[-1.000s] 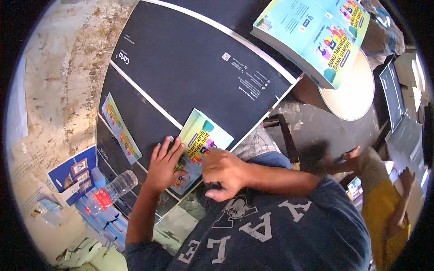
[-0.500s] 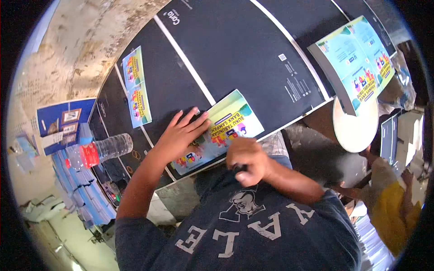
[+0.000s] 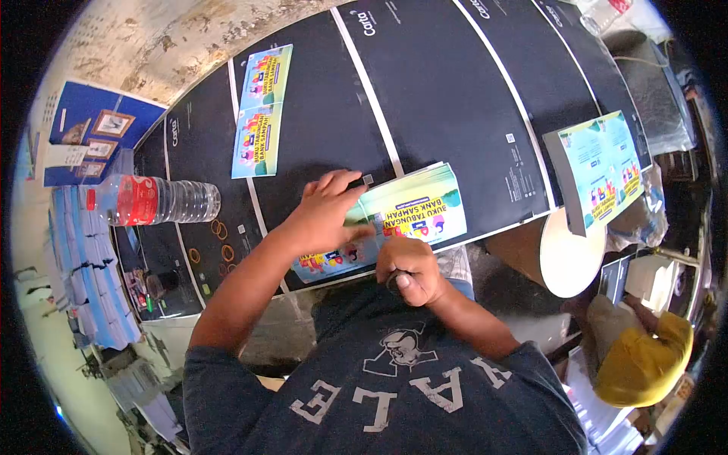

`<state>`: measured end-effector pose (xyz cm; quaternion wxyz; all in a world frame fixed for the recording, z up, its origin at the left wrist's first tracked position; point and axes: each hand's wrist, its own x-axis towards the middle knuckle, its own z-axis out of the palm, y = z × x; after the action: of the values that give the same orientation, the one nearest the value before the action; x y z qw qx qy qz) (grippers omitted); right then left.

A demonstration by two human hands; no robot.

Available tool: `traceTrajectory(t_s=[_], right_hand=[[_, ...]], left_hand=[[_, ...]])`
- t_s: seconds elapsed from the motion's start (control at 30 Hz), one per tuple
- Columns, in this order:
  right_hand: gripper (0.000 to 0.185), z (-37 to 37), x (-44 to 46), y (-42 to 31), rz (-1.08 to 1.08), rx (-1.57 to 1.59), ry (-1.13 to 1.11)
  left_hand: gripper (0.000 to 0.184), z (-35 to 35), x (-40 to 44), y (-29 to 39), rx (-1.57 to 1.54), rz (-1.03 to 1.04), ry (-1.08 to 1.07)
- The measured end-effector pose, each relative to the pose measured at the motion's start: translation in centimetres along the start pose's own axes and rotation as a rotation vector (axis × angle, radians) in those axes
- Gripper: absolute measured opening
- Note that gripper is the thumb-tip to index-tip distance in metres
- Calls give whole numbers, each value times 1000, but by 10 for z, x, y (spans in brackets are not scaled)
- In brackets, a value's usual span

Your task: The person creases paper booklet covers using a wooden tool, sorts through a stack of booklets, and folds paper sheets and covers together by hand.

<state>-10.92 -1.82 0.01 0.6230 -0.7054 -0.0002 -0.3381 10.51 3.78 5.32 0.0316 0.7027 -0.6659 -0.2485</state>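
We find the printed sheets (image 3: 444, 199) on the black tabletop (image 3: 470, 136). Over their left half, the left hand (image 3: 322, 216) has fingers loosely open; at their near edge, the right hand (image 3: 414, 267) curls its fingers around a dark object (image 3: 393, 282).

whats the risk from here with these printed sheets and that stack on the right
1. The thick stack appears to overhang the table edge, so a bump might tip it off.
2. The right hand seems closed around a dark object, hard to identify; a slip might mark the printed sheets.
3. The left hand covers part of them; uneven pressure might skew them.
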Motion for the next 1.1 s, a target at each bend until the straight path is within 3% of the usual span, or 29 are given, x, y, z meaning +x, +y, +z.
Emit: traceTrajectory(t_s=[0.03, 0.07, 0.13, 0.17, 0.27, 0.37, 0.4, 0.43, 0.5, 0.53, 0.63, 0.7, 0.77, 0.9, 0.97, 1.0, 1.03, 1.1], right_hand=[[46, 1, 0, 0, 26, 40, 21], [40, 3, -2, -1, 54, 80, 46], [46, 1, -1, -3, 57, 25, 24], [52, 1, -1, -5, 65, -23, 15], [51, 2, 0, -6, 96, -35, 27], [38, 5, -3, 0, 84, -19, 58], [40, 5, -5, 0, 161, 26, 74], [40, 4, -5, -1, 162, 29, 61], [46, 4, -2, -2, 158, 115, 86], [48, 5, 1, -3, 118, 112, 101], [45, 6, 11, -15, 217, 116, 110], [36, 13, 24, -38, 53, 147, 55], [31, 22, 22, -38, 178, -5, 39], [20, 26, -6, -22, 242, 70, -32], [11, 32, 4, -52, 576, -84, 167], [14, 36, 4, -64, 636, -73, 204], [13, 43, 5, -72, 570, -123, 267], [16, 57, 5, -63, 601, 77, 506]], left_hand=[[58, -2, 2, 4, -63, -59, 1], [58, -2, 7, 4, -69, -63, 7], [33, -4, 21, 2, -351, -311, -228], [33, 0, 20, 5, -359, -314, -226], [24, 19, 1, 14, 21, 2, 231], [22, 34, -8, 7, 0, 27, 344], [34, 36, -3, -3, -30, 38, 291], [34, 41, -3, -9, -34, 26, 298], [51, 47, -5, -17, 123, 243, 327], [60, 46, -5, -19, 117, 201, 159], [58, 55, -3, -23, 144, 264, 272], [58, 56, -1, -27, 155, 259, 289], [55, 63, 0, -29, 150, 309, 264], [52, 64, 2, -37, 44, 324, 211], [53, 64, 5, -41, -17, 320, 178], [54, 65, 6, -44, -27, 333, 181], [54, 67, 4, -45, -38, 349, 175], [57, 65, 7, -50, -52, 370, 129]])
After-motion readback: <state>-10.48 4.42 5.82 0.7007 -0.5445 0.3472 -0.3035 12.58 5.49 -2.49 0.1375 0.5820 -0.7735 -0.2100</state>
